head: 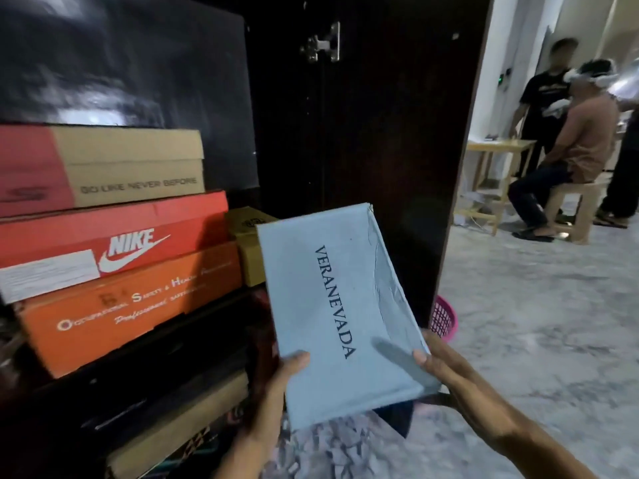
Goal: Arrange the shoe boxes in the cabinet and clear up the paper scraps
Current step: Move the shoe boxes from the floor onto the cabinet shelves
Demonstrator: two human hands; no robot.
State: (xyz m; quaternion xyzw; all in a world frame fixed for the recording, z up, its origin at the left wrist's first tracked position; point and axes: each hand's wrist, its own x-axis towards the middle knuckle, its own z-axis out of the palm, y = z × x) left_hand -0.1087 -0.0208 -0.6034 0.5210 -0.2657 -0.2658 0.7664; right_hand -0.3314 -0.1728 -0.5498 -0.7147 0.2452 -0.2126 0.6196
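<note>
the pale blue veranevada box [332, 305] in my left hand [276, 378] and right hand [439, 361] is matt card, creased and scuffed along one edge. the nike box [114, 236] is smooth orange-red card with a white paper label. the box above [131, 164] is plain brown cardboard. the cabinet door [373, 133] looks like dark glossy laminate, its hinge [323, 43] bright metal. the pink basket [444, 319] is probably plastic mesh.

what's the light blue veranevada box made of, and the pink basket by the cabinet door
The light blue box looks like matte paper-covered cardboard: its right edge shows creases and a small tear at the top corner, as card does. Both hands hold it at the near end. The pink basket looks like moulded plastic, judging by its even lattice of holes and slight sheen; only part shows behind the cabinet door.
</note>
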